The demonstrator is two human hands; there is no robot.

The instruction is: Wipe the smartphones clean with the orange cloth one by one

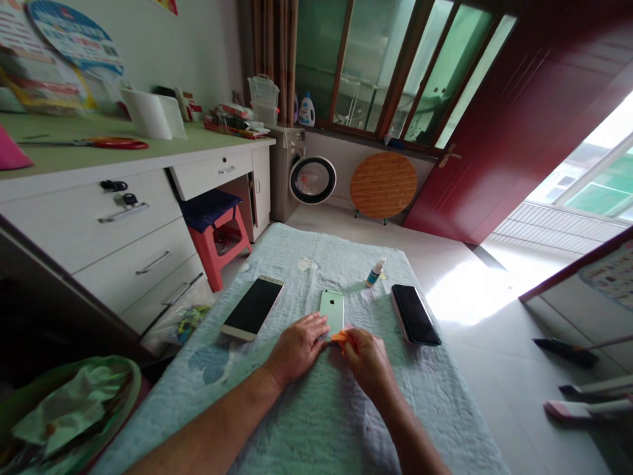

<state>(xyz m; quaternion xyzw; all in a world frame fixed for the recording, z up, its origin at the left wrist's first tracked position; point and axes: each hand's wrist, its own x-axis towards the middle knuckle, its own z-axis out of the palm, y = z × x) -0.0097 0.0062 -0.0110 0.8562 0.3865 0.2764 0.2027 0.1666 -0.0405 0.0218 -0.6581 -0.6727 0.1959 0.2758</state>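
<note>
A silver phone (331,311) lies back side up on the light blue quilted cloth (297,422), its apple logo showing. My left hand (298,346) rests at the phone's left edge, fingers laid out and holding nothing. At the phone's lower right, my right hand (364,356) pinches a small orange cloth (340,336) against it. To the left lies a gold-framed phone (253,307) with its dark screen up. On the right is a black phone (415,315), with a small white-capped spray bottle (376,272) standing behind and left of it.
A white desk (148,264) runs along the left, with a red stool (217,241) under it. A lined bin (74,409) stands at the lower left. Farther back are a washing machine (287,173) with its door open and a round wooden tabletop (384,185). Brooms lie at the right.
</note>
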